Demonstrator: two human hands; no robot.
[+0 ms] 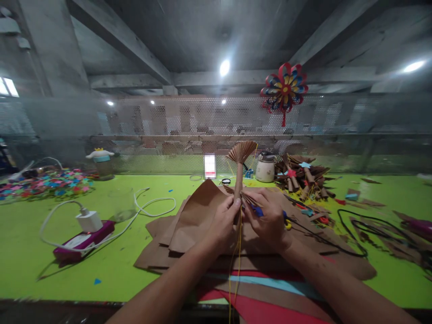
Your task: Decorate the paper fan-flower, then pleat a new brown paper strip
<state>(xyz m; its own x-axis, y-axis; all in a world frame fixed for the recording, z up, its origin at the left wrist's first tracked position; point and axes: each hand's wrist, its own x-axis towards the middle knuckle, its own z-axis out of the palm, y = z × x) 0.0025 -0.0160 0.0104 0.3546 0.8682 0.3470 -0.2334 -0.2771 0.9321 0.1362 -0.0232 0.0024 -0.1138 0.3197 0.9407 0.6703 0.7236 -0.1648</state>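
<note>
Closed around the lower part of a rolled brown paper tube (pixel 239 180) is my left hand (pixel 225 216). A pleated brown paper fan (pixel 243 151) spreads from the tube's upper end. My right hand (pixel 270 215) is closed on a second pleated paper piece (pixel 249 198), held against the tube's right side. Blue parts of a tool (pixel 258 211) with a black cord show around my right fingers; I cannot tell whether it is gripped too. Yellow string (pixel 239 252) hangs below my hands. Under them lie stacked brown paper sheets (pixel 197 220).
To the left are a purple power strip (pixel 81 243) with a white charger (pixel 89 221), a clear glass (pixel 121 204) and colourful stars (pixel 64 182). Finished paper pieces (pixel 303 177) lie back right beside a white jar (pixel 266 167). A black cable (pixel 351 247) crosses the right side.
</note>
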